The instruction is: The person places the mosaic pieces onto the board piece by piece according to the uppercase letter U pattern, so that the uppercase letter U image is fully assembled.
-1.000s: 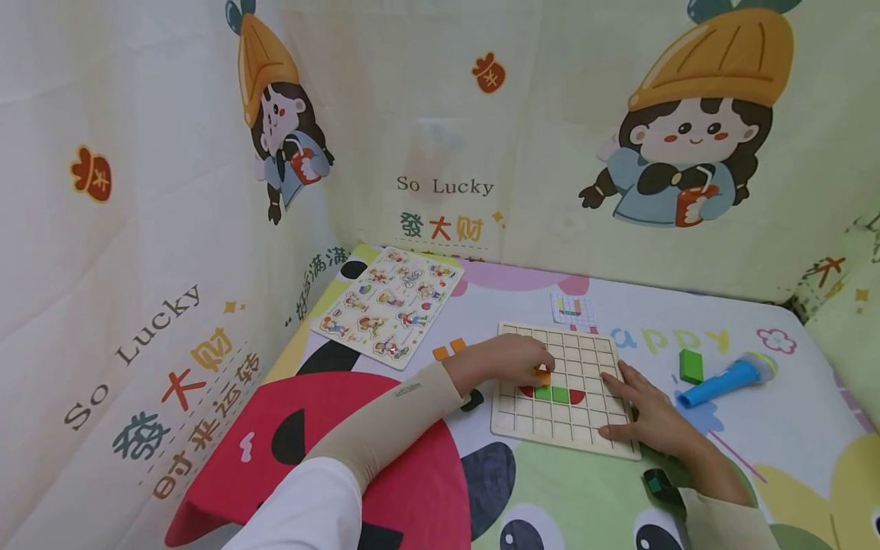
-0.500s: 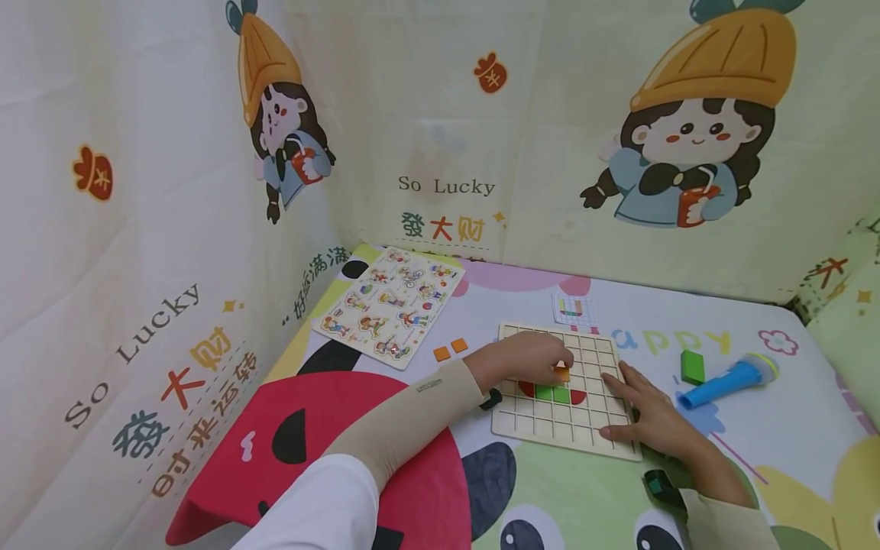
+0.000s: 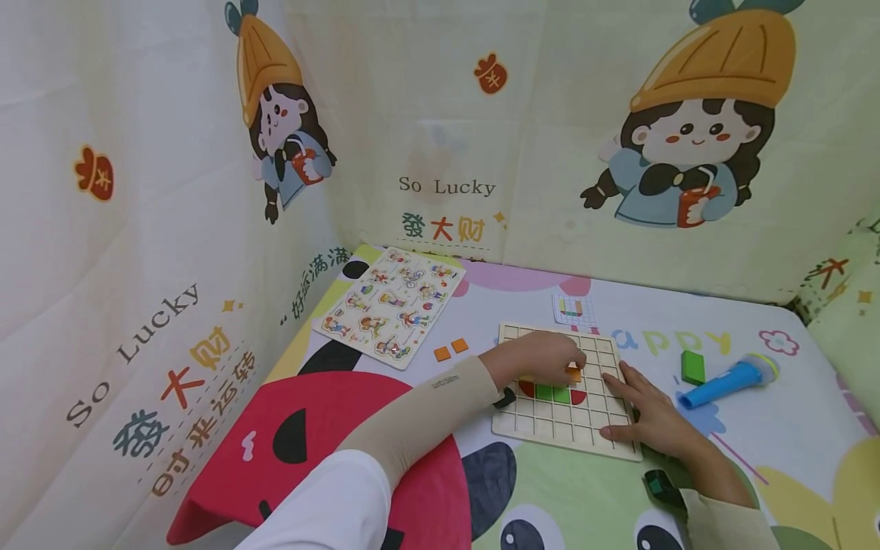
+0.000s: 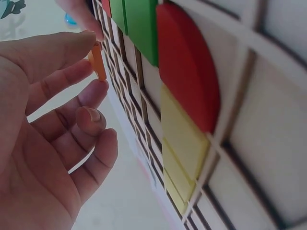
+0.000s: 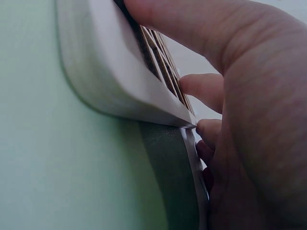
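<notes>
A pale wooden grid board (image 3: 543, 428) lies on the table. My left hand (image 3: 536, 357) is over its middle and pinches a small orange square block (image 4: 98, 62) between thumb and fingers, just off the grid. In the board's cells sit green blocks (image 3: 552, 393), with a red curved-edged piece (image 3: 526, 389) at the left end and another red piece (image 3: 578, 397) at the right. Pale yellow blocks (image 4: 180, 143) show in the left wrist view. My right hand (image 3: 649, 416) rests spread on the board's right edge, thumb (image 5: 177, 24) and fingertips touching it.
Two orange square blocks (image 3: 451, 350) lie left of the board. Behind it is a small pattern card (image 3: 574, 309). A green block (image 3: 692, 367) and a blue toy microphone (image 3: 722, 383) are at the right. A picture puzzle board (image 3: 389, 305) lies far left.
The left hand has moved to the right across the board with an orange block in its fingers. My right hand has stayed at the board's edge.
</notes>
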Motion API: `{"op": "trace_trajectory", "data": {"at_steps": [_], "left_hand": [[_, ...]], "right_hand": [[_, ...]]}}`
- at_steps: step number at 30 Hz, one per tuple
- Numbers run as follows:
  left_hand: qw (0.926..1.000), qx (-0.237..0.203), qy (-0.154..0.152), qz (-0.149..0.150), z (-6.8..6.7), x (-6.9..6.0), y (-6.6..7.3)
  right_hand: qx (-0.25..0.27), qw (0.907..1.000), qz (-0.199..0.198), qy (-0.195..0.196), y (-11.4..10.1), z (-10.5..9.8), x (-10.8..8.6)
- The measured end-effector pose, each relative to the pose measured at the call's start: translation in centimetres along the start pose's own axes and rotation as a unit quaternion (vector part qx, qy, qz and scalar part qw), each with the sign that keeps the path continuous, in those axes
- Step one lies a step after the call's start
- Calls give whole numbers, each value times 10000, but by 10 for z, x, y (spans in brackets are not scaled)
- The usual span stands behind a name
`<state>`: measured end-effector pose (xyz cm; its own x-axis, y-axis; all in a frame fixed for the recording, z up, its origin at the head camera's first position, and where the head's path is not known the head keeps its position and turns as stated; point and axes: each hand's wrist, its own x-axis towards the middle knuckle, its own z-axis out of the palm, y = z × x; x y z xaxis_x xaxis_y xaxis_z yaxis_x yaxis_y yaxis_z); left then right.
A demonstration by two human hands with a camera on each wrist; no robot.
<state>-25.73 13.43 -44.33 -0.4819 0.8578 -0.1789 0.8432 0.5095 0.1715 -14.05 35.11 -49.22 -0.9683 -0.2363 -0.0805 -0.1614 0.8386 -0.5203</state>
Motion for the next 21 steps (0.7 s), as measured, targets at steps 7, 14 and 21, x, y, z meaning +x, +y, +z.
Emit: {"op": "trace_trajectory", "data": {"at_steps": [7, 14, 21], "left_hand": [[10000, 94, -19, 20, 2, 8, 6], [9998, 59, -183, -89, 1, 9, 11], [9996, 88, -238, -98, 3, 9, 12]], "right_hand": [[17, 10000, 33, -19, 1, -1, 0], [50, 10000, 16, -36, -1, -1, -1], [40, 10000, 4, -38, -1, 0, -1]]}}
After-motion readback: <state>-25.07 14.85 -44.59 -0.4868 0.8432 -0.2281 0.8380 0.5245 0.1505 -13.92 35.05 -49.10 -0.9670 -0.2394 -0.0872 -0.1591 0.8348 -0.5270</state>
